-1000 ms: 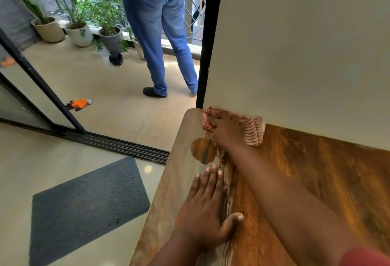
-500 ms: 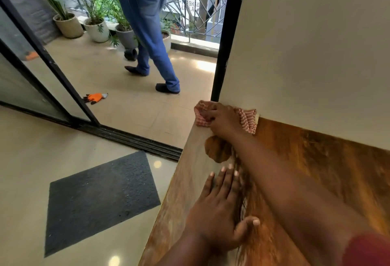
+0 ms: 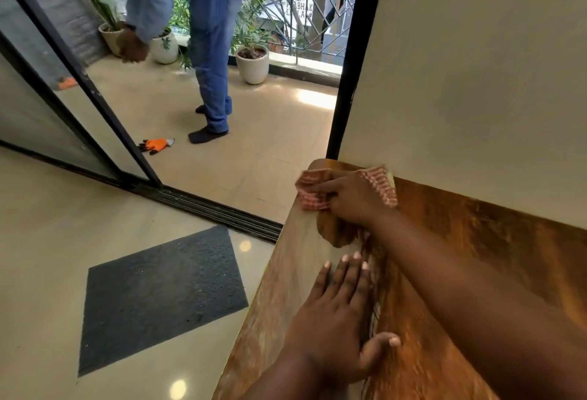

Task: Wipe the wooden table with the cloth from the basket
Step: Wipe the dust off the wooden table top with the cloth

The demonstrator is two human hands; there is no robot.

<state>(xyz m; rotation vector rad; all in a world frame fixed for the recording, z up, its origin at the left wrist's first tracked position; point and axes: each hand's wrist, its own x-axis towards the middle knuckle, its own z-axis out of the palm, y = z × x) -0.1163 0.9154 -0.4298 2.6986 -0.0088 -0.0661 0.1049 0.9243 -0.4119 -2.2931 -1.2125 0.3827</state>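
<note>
- Your right hand (image 3: 352,198) lies on top of the cloth (image 3: 313,191) at the far left corner of the table (image 3: 476,256), where the tabletop meets the pale wall (image 3: 476,82). The fingers are curled over the fabric and press it down onto the wood.
- The cloth is bunched up, with thin red and white stripes. One wad sticks out past your fingers at the table's left edge; another ridged fold rises behind your knuckles, touching the wall.
- Your left hand (image 3: 336,326) rests flat on the table nearer to you, fingers straight and close together, thumb spread to the right. It has hold of nothing.
- The tabletop is glossy brown wood with streaky grain. Its left strip looks paler under the glare, and a dark patch sits just below the cloth.
- To the left, a dark grey mat (image 3: 158,298) lies on the shiny floor (image 3: 47,240) before a sliding door track (image 3: 216,209).
- On the balcony beyond, a person in jeans (image 3: 212,50) bends forward near potted plants (image 3: 252,59), and an orange glove (image 3: 155,146) lies on the tiles close to their feet.
</note>
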